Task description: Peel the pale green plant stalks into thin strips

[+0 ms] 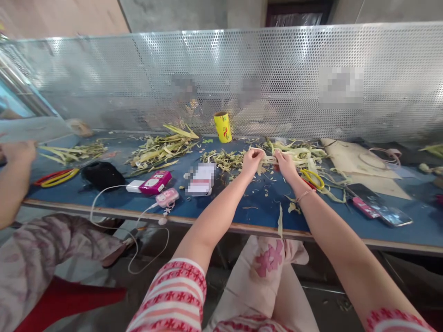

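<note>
A pale strip of plant stalk or leaf stretches between my two hands over the blue table. My left hand is closed, its fingers pinching the strip's left part. Opposite it, my right hand pinches the right part. Beneath and behind them lies a heap of shredded green-yellow plant pieces, with longer pale leaves to the right. A yellow-handled tool, probably scissors, rests beside my right wrist. One loose pale strip hangs over the table's front edge.
Left of me lie a phone, a magenta box, a pink case with a white cable and a black pouch. A yellow can stands before the perforated metal screen. A co-worker's hand shows far left.
</note>
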Available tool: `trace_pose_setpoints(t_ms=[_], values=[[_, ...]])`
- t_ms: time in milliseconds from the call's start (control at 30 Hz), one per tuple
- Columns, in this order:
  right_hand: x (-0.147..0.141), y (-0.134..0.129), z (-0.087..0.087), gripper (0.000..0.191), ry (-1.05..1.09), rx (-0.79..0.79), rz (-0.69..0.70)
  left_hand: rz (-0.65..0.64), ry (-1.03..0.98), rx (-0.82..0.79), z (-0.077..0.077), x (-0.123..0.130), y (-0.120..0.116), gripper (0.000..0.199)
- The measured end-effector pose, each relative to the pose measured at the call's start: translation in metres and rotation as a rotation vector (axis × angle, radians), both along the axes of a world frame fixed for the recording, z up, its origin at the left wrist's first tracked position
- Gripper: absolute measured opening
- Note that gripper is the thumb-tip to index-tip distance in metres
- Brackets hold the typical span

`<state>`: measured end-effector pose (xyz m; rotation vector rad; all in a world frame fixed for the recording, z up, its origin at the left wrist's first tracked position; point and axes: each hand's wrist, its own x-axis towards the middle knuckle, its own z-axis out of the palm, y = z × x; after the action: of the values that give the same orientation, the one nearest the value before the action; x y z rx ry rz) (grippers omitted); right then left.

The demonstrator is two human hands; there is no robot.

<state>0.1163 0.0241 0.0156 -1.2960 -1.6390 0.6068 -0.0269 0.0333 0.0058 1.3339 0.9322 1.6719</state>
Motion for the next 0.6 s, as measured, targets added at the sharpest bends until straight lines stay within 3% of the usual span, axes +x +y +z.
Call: trace_pose_setpoints(t_ms=[133,300,600], values=[[-0.002,-0.007,0.001,0.046,-0.144,0.036,-0.057,-0.008,0.021,0.023,-0.003,0.000,0.000,0.006],[-0.010,-0.012,0.003,0.032,-0.317,0.079,-0.008,-0.011,-0.029,-0.024,-0.003,0.001,0.002,0.005],[-0.007,-0.001,-0.009,0.034,-0.294,0.228,0.047,-0.007,0.110,0.006,0.001,0.006,-0.006,0.004]])
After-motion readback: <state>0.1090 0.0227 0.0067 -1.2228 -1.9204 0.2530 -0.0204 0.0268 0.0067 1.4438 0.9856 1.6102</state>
